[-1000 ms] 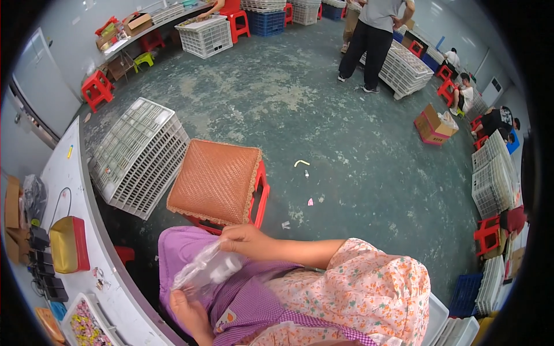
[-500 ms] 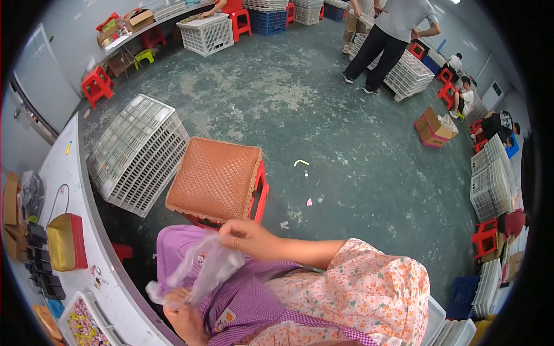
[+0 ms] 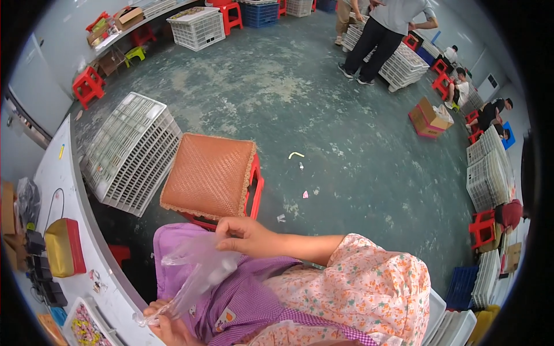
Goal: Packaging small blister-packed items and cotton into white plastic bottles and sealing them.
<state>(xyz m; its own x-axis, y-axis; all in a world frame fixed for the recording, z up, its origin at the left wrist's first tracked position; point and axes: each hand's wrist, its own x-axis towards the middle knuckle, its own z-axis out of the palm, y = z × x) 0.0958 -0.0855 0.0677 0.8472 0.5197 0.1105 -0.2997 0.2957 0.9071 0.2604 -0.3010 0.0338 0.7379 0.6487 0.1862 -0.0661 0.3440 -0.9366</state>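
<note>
A clear, wrinkled plastic bag (image 3: 203, 270) stretches slantwise between my two hands, over the purple apron on my lap. Its upper end is pinched in the fingers of my right hand (image 3: 249, 236), near the brown cushioned stool. My left hand (image 3: 170, 327) grips the lower end beside the white table's edge, low in the picture. Whether anything lies inside the bag I cannot tell. Closest to my left hand on the table is a white tray (image 3: 108, 328) of small pink and yellow pieces.
A red stool with a brown woven cushion (image 3: 209, 176) stands ahead. Left of it leans a stack of white crates (image 3: 131, 153). The white table (image 3: 86, 219) carries a yellow and red pouch (image 3: 64, 248). Farther off are a cardboard box (image 3: 430, 118) and a standing person (image 3: 384, 40).
My left hand has moved down and left, drawing the plastic bag out longer. My right hand keeps its pinch, shifted slightly left. The whole view has shifted a little.
</note>
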